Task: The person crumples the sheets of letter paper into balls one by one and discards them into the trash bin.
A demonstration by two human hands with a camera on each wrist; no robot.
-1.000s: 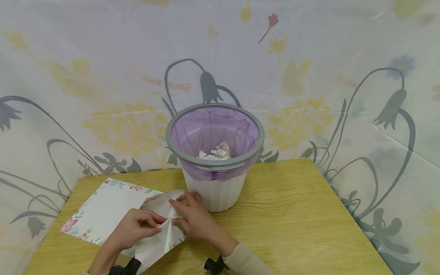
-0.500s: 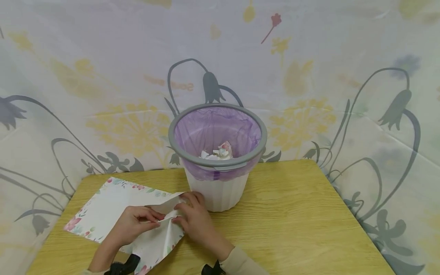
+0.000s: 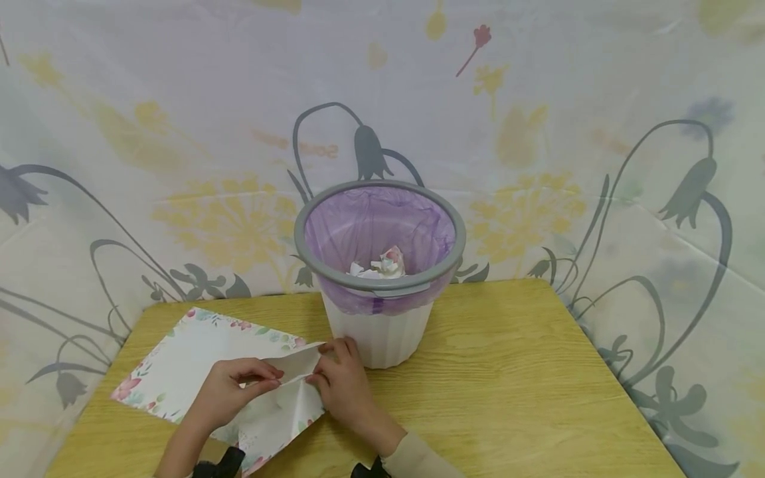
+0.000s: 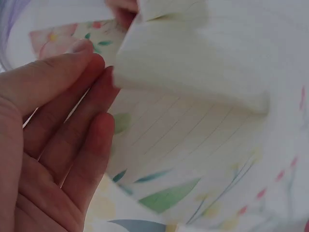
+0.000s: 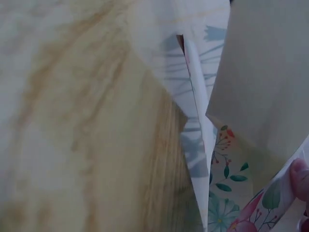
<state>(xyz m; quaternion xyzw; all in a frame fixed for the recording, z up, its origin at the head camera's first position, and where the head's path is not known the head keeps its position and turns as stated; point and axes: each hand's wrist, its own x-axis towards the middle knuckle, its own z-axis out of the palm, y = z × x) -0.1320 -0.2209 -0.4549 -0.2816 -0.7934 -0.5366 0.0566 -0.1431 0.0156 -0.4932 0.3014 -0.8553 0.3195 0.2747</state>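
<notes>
A flower-bordered sheet of paper (image 3: 289, 405) is bent up between both hands, its lined face partly showing in the left wrist view. My left hand (image 3: 230, 388) pinches at the left end of the fold, thumb and index together; in the left wrist view another fingertip (image 4: 108, 79) meets the paper's edge. My right hand (image 3: 349, 385) grips the sheet's right side, with fingertips (image 5: 300, 176) on the paper at the right of its wrist view. Another flat flower-bordered sheet (image 3: 179, 365) lies under and beside the left hand.
Just beyond the right hand stands a white bin (image 3: 382, 332) with a grey rim and purple liner. Crumpled paper (image 3: 388, 262) lies inside it. The wooden table (image 3: 508, 372) ends at a patterned cloth backdrop (image 3: 538, 99).
The sheet's upper flap, flatter a second ago, now stands folded up between the hands. My right fingers have shifted slightly and closed in around its edge. The bin stays put.
</notes>
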